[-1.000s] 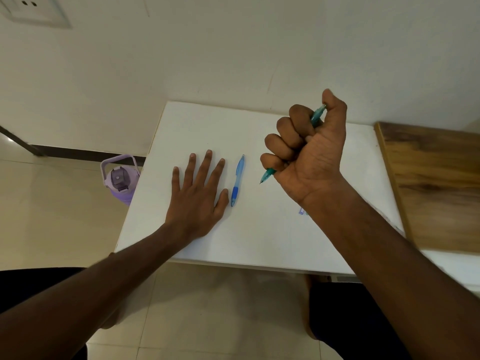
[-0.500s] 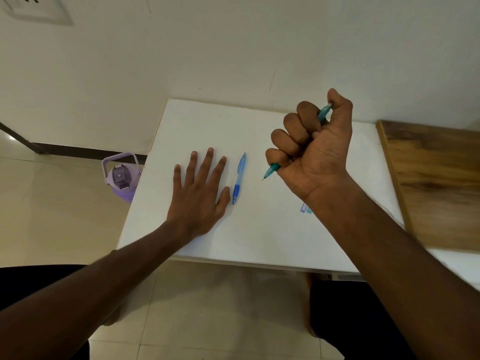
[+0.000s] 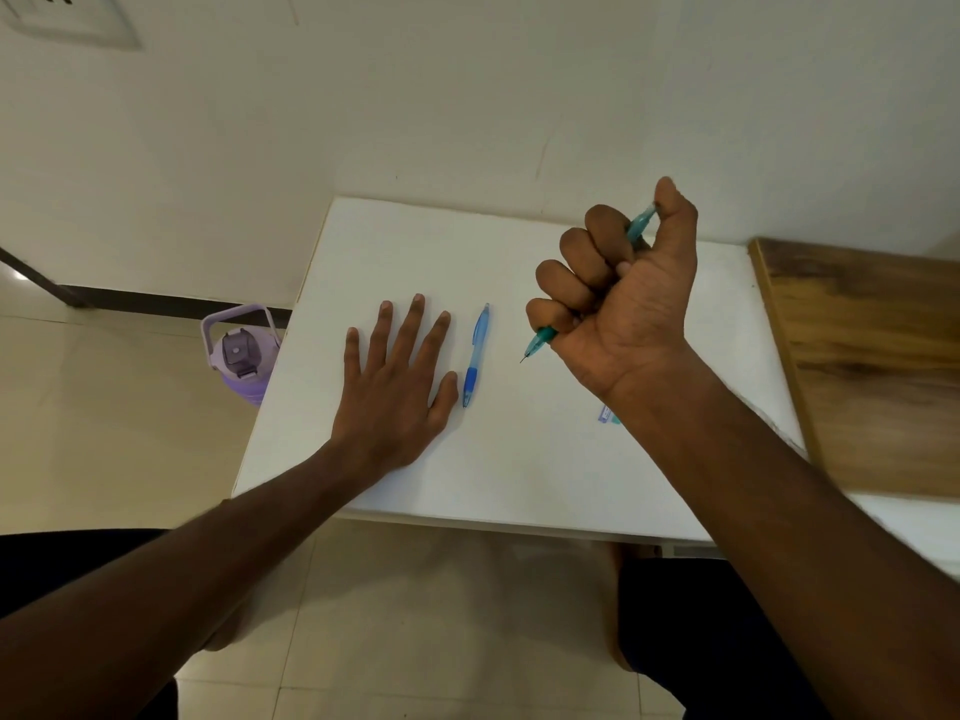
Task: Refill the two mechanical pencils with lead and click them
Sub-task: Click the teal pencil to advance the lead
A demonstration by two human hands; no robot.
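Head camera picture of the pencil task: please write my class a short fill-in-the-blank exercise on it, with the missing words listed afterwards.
1. The right hand grips the teal pencil with its tip pointing ____.
2. The left hand lies ____ on the white table.
3. The blue pencil lies just to the ____ of the left hand's thumb.
4. A purple bottle stands on the ____ beside the table.

Missing words: down; flat; right; floor

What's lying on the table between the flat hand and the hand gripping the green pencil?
In the head view, a blue pencil lies on the white table between the left hand and the right hand, close beside the left thumb. Otherwise the stretch is bare.
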